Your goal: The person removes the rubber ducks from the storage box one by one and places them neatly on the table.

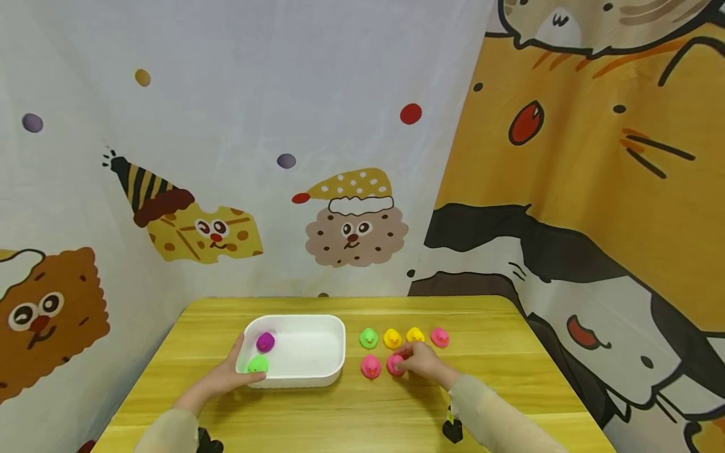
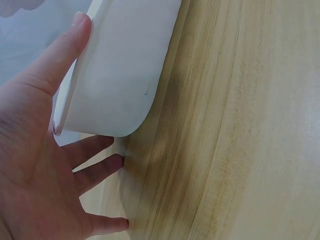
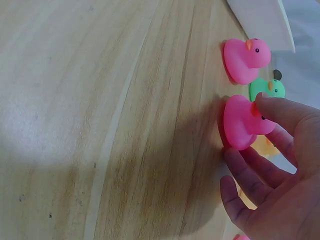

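- Left hand (image 1: pixel 229 375): I see it laid against the near left corner of the white tray (image 1: pixel 334 352), thumb up along the tray's left wall, the other fingers spread and fairly straight on the wooden table (image 1: pixel 498 327) below the corner; it steadies the tray without curling round it.
- In the left wrist view the thumb (image 2: pixel 65 47) presses the tray's outer wall (image 2: pixel 125 65).
- Tray contents: a purple duck (image 1: pixel 265 341) and a green duck (image 1: pixel 257 363) at its left end.
- Right hand (image 1: pixel 421 360): forearm angled in from the lower right, fingers curled over a pink duck (image 1: pixel 394 364), pinching it between thumb and fingertips while it sits on the table.
- The right wrist view shows the thumb (image 3: pixel 285 112) on the held duck's (image 3: pixel 242 122) head.
- Neighbours: a second pink duck (image 1: pixel 370 366) just left of it; behind, a row of green (image 1: pixel 369 338), two yellow (image 1: pixel 392 338) (image 1: pixel 415 335) and pink (image 1: pixel 439 338) ducks.
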`<state>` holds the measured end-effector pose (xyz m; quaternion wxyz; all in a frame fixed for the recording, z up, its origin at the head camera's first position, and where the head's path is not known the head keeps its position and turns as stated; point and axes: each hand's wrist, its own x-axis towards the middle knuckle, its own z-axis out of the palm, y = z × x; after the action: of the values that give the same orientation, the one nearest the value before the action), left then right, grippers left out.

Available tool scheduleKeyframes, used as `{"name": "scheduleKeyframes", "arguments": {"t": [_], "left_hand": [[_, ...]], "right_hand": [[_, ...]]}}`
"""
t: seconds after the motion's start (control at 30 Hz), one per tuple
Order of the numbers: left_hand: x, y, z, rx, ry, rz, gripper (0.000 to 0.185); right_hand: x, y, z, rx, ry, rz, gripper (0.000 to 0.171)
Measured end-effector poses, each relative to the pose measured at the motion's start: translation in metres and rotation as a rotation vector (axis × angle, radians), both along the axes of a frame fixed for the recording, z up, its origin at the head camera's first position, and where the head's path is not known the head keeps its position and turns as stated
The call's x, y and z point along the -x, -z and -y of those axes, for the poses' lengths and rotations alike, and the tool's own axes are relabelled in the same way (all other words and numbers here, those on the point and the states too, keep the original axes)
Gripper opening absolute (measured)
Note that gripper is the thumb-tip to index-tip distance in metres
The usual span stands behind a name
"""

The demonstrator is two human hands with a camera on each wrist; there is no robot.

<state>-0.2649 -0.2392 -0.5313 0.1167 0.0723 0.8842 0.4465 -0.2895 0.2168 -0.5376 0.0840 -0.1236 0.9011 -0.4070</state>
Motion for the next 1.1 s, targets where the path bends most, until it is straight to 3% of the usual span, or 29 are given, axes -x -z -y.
{"name": "scheduleKeyframes", "arguments": {"t": [0.7, 0.93, 1.1], "left_hand": [[0.0, 0.001, 0.001, 0.006, -0.013, 0.008, 0.111], [0.002, -0.001, 0.001, -0.041, 0.002, 0.011, 0.111], [0.002, -0.002, 0.0, -0.015, 0.001, 0.024, 0.112]], "right_hand": [[-0.003, 0.003, -0.002, -0.026, -0.051, -0.005, 0.025], [0.007, -0.016, 0.004, -0.093, -0.076, -0.09, 0.031], [0.016, -0.036, 0.013, -0.09, -0.102, -0.091, 0.031]]}}
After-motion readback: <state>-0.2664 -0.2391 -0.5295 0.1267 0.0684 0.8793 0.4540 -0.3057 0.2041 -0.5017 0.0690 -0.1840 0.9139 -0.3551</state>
